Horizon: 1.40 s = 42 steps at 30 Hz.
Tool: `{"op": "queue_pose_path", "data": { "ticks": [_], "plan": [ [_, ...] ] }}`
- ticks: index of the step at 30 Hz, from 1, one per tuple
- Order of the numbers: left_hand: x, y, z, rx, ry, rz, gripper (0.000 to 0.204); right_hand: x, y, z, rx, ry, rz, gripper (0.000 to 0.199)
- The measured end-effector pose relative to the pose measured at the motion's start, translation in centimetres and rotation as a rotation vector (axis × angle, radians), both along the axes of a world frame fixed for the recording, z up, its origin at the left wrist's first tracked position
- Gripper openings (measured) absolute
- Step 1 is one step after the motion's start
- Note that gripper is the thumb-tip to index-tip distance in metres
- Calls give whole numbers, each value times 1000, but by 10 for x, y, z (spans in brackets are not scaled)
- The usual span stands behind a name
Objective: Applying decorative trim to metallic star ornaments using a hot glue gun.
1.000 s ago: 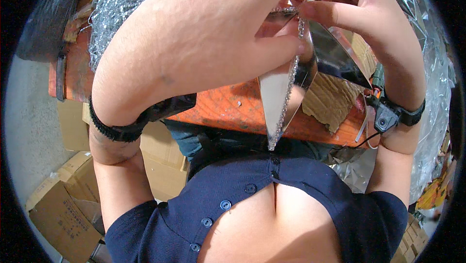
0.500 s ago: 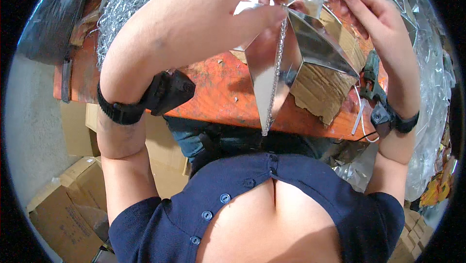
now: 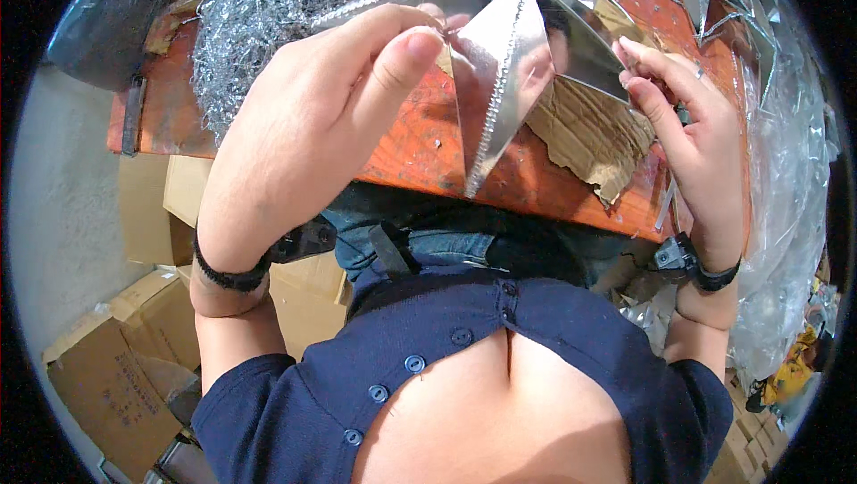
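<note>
The star (image 3: 511,64) is over the bench (image 3: 406,158), between your left grip (image 3: 330,95) and right grip (image 3: 683,113). Your right grip pinches the star's right tip. I can't tell if your left grip holds on.

Got a pretty scuffed orange tabletop (image 3: 415,158) here. Holding up tangled silver tinsel (image 3: 268,33), left side, plus torn corrugated cardboard (image 3: 594,140).
</note>
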<state>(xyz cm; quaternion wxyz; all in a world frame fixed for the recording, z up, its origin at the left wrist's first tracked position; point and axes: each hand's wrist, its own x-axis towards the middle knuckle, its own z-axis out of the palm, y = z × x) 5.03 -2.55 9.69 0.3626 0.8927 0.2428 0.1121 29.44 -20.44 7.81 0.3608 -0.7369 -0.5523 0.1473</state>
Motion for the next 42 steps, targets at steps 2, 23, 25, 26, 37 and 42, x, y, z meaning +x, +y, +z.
{"op": "queue_pose_path", "data": {
  "ticks": [2,23,25,26,37,42],
  "plan": [
    [2,10,-12,33,-28,-47,48,-8,-6,0,-15,64,-36,29],
    [1,-33,-50,-742,-22,101,42,103,-117,-30,-396,-236,-79,59],
    [9,-28,-56,-888,-97,140,45,102,-114,-33,-375,-299,-73,55],
    [13,-26,-57,-893,-100,143,45,103,-113,-34,-347,-358,-68,52],
    [19,9,-60,-630,-263,338,34,130,-70,-22,469,232,-113,55],
    [9,-11,-13,272,-241,221,7,97,10,23,414,300,-12,51]
  ]
}}
